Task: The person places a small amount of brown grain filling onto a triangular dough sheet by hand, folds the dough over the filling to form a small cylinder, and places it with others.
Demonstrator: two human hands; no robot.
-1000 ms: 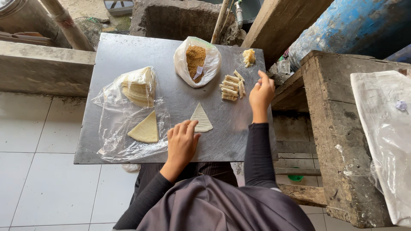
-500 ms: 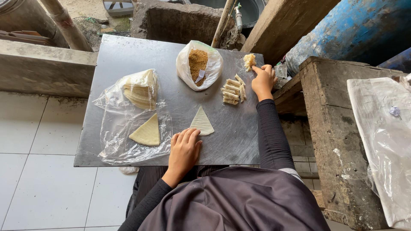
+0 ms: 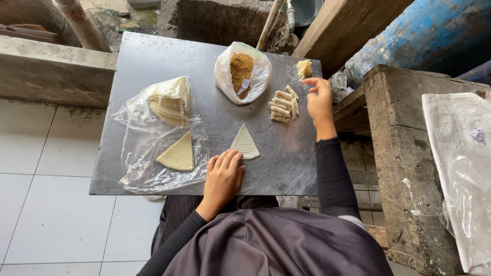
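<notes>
On the metal sheet (image 3: 153, 56):
Change: right hand (image 3: 319, 102) has lifted off the pale lump (image 3: 304, 68) it reached half a second ago, fingertips pinched, likely carrying a dab of it.
Left hand (image 3: 223, 179): flat, open, still pressing beside the wrapper.
Wrapper (image 3: 245, 143): thin pale triangle, bare, lying mid-sheet, near the rolls (image 3: 282, 105).
Meaning: wrapper seems ready for filling.

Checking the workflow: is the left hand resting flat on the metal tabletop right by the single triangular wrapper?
Yes, the left hand lies palm down on the metal tabletop, fingertips beside the triangular wrapper.
</notes>
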